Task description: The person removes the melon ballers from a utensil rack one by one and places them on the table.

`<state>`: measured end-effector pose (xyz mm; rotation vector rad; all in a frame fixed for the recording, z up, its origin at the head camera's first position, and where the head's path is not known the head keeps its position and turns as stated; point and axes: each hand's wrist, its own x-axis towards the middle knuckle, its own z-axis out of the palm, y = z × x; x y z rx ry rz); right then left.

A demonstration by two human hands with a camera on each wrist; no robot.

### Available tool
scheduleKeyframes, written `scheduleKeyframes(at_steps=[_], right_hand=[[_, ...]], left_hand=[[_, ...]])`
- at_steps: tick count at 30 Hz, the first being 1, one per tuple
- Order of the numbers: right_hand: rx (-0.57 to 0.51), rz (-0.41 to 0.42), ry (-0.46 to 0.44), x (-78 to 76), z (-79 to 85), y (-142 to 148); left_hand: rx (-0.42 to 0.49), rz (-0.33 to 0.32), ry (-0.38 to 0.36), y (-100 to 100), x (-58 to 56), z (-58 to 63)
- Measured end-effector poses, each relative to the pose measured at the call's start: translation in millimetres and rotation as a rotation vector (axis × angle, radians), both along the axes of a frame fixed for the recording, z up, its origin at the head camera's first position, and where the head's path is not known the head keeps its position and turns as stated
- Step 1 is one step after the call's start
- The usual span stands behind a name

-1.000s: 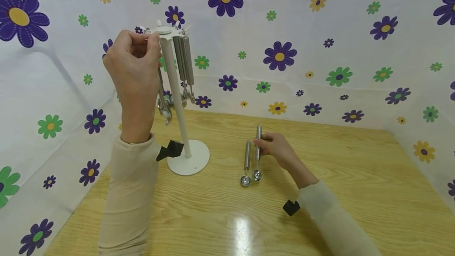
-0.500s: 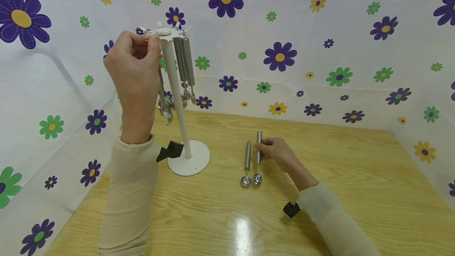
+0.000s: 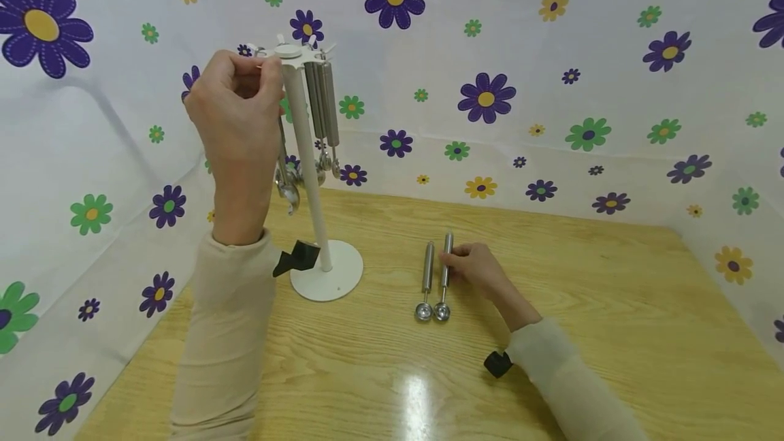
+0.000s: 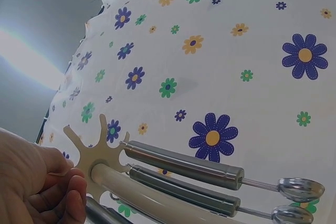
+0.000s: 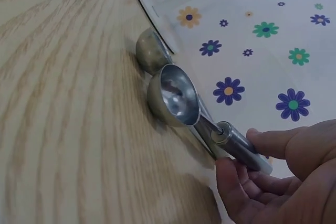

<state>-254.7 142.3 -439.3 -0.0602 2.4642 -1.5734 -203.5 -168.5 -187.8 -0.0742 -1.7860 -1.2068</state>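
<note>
My left hand [image 3: 235, 114] pinches the edge of the white hook rack at the top of a white stand [image 3: 309, 182]. In the left wrist view, thumb and fingers meet at the rim of the star-shaped rack [image 4: 103, 153]. Several steel utensils with tube handles hang from it. On the table, my right hand [image 3: 482, 269] pinches the tube handle of a small steel scoop [image 3: 442, 312]; its deep round bowl faces up. Just left of it lies a similar scoop [image 3: 428, 269], nearly parallel. The right wrist view shows both round bowls close together.
The stand's round white base [image 3: 343, 281] rests on the wooden table [image 3: 582, 305], left of the scoops. A white cloth [image 3: 429, 33] with flowers encloses the back and sides. Black wrist mounts [image 3: 298, 257] sit at both cuffs.
My right hand has lowered the scoop slightly towards me, so its bowl now sits level with and close beside the other scoop's bowl. The left hand keeps its hold on the rack.
</note>
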Motion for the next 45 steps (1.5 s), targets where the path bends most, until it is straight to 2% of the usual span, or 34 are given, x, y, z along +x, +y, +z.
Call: scheduleKeyframes(at_steps=[6, 12, 28, 37, 45], right_hand=[[0.088, -0.046, 0.048, -0.3, -7.7, -1.6], [0.108, -0.064, 0.08, 0.1, -10.9, -3.6], [0.116, -0.09, 0.084, 8.3, -6.4, -8.4], [0.138, -0.117, 0.1, 6.4, -5.5, -7.7], [0.023, -0.116, 0.078, 9.0, 3.6, -4.0]], left_hand=[[-0.003, -0.002, -0.003, 1.9, 1.0, 0.7], [0.001, 0.003, 0.006, 1.5, 1.9, 1.0], [0.016, 0.029, -0.002, 0.2, 2.1, 2.5], [-0.025, 0.048, -0.01, 3.8, 1.0, 4.2], [-0.055, 0.067, -0.039, 1.5, 2.0, 5.1]])
